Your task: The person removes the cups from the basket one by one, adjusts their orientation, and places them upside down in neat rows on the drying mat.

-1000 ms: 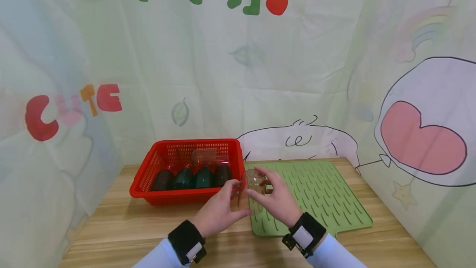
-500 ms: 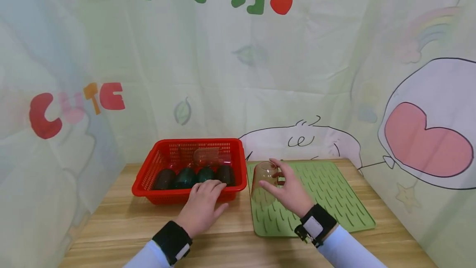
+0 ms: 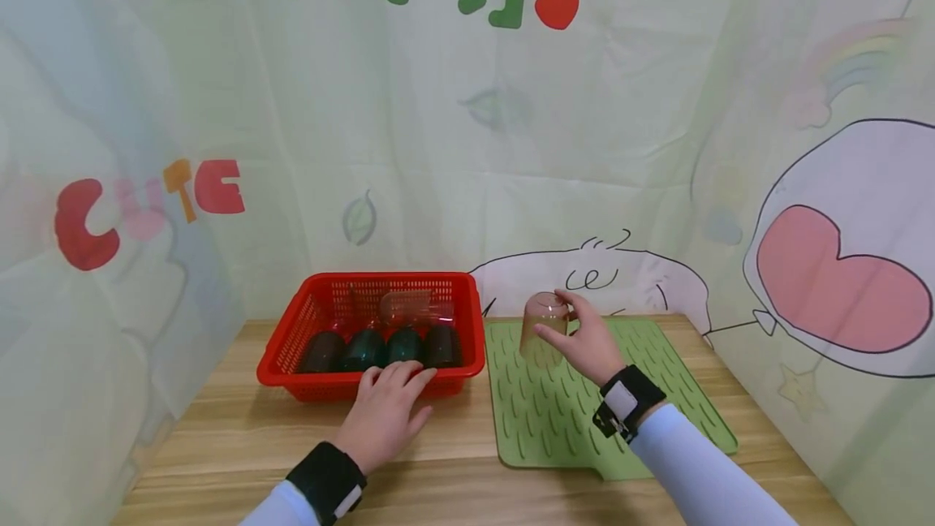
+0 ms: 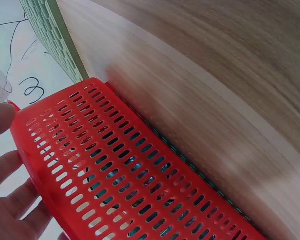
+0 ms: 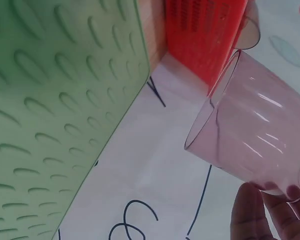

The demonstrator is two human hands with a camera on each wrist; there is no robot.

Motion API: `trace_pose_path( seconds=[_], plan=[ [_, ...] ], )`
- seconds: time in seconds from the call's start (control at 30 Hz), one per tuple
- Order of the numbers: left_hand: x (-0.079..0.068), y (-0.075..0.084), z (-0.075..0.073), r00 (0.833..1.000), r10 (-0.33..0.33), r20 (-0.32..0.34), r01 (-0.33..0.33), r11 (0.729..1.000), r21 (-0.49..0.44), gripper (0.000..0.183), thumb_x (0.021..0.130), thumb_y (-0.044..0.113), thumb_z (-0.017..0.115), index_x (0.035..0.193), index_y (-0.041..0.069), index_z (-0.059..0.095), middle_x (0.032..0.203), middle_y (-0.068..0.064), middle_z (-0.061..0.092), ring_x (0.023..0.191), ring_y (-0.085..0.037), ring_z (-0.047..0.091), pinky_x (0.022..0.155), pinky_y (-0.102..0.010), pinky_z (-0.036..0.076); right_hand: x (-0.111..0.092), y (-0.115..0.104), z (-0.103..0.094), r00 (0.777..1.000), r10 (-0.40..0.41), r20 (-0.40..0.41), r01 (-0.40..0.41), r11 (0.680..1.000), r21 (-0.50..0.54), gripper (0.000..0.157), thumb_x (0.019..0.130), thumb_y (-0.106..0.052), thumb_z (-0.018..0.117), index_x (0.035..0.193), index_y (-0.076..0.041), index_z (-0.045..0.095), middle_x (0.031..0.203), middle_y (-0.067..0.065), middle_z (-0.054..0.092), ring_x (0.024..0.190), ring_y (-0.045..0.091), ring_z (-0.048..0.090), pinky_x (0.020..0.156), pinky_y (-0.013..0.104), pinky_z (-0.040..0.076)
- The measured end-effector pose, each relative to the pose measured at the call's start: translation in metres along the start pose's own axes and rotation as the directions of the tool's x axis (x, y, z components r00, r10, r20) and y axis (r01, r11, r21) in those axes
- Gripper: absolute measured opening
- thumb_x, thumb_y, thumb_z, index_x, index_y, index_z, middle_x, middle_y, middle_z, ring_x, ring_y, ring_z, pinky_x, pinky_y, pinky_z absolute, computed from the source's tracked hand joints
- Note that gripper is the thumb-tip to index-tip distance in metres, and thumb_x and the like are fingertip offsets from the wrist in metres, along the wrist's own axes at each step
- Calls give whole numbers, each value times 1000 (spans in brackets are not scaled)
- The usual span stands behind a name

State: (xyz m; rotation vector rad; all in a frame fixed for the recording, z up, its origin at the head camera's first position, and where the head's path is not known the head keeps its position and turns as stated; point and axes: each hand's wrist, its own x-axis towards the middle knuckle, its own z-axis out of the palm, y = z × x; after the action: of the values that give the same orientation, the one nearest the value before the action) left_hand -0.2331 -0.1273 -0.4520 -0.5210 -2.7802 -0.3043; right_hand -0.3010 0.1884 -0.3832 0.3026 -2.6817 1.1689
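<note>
My right hand (image 3: 595, 351) grips a see-through, pinkish-brown drinking glass (image 3: 538, 341) near its base. It hangs mouth down over the back left part of a green drying mat (image 3: 551, 428); in the right wrist view a gap separates the glass (image 5: 260, 120) from the mat (image 5: 65, 115). At the front rim of a red plastic basket (image 3: 329, 385) is my left hand (image 3: 380, 420), its fingers loosely bent and holding nothing. Whether the fingertips touch the rim is hard to tell. Dark glasses (image 3: 363, 350) lie in the basket, with clear ones (image 3: 409, 305) behind them.
Basket and mat stand side by side on a wooden table (image 3: 438, 477). A printed curtain (image 3: 409, 144) hangs close behind and along both sides. The mat's ridged surface reaches from the basket's right side toward the table's right edge (image 3: 796, 461).
Both hands were at the glass a second ago. My left hand has let go and moved left to the basket's front. My right hand has carried the glass right and farther back.
</note>
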Motion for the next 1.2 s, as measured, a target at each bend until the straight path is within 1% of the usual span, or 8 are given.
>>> trace_pose_path(
  seconds=[0.3, 0.47, 0.63, 0.87, 1.07, 1.2],
  plan=[
    [0, -3, 4, 1000, 14, -11, -14, 1000, 1, 58, 87, 38, 80, 139, 22, 61, 135, -4, 61, 127, -26, 52, 107, -56, 38, 27, 13, 9, 1000, 14, 16, -13, 1000, -24, 75, 95, -34, 72, 154, -3, 37, 146, 21, 51, 123, 35, 56, 98, 50, 51],
    [0, -2, 3, 1000, 12, -12, -12, 1000, -10, 57, 87, 36, 80, 139, 22, 61, 135, -4, 61, 127, -26, 52, 107, -55, 37, 42, 21, 20, 999, 40, 24, -39, 999, -29, 77, 95, -35, 72, 155, -2, 36, 148, 22, 50, 126, 37, 56, 101, 51, 50],
    [0, -1, 3, 1000, 10, -12, -10, 1000, -22, 56, 87, 36, 80, 138, 22, 61, 135, -4, 61, 127, -25, 52, 107, -55, 37, 55, 27, 34, 998, 61, 24, -60, 998, -25, 77, 94, -33, 73, 153, 0, 37, 149, 24, 49, 127, 38, 56, 102, 52, 51],
    [-2, -3, 2, 1000, 11, -7, -11, 999, -34, 57, 87, 36, 80, 139, 22, 61, 135, -3, 60, 127, -24, 52, 107, -54, 37, 70, 32, 52, 996, 72, 47, -70, 997, -40, 75, 95, -29, 74, 153, 1, 36, 149, 25, 48, 127, 39, 56, 102, 51, 51],
    [-1, -3, 1, 1000, 4, 8, -4, 999, -46, 58, 87, 35, 80, 140, 23, 60, 136, -4, 60, 127, -25, 52, 108, -54, 36, 79, 31, 63, 992, 107, 71, -103, 993, -50, 76, 96, -28, 73, 154, 2, 34, 151, 27, 46, 133, 43, 53, 108, 54, 48],
    [-1, -2, 0, 1000, 1, 17, 0, 999, -46, 58, 88, 35, 80, 140, 23, 59, 136, -4, 60, 127, -25, 51, 108, -55, 36, 85, 34, 70, 990, 126, 68, -121, 990, -66, 76, 96, -27, 72, 154, 3, 33, 153, 28, 44, 137, 43, 50, 111, 54, 46]
  ],
)
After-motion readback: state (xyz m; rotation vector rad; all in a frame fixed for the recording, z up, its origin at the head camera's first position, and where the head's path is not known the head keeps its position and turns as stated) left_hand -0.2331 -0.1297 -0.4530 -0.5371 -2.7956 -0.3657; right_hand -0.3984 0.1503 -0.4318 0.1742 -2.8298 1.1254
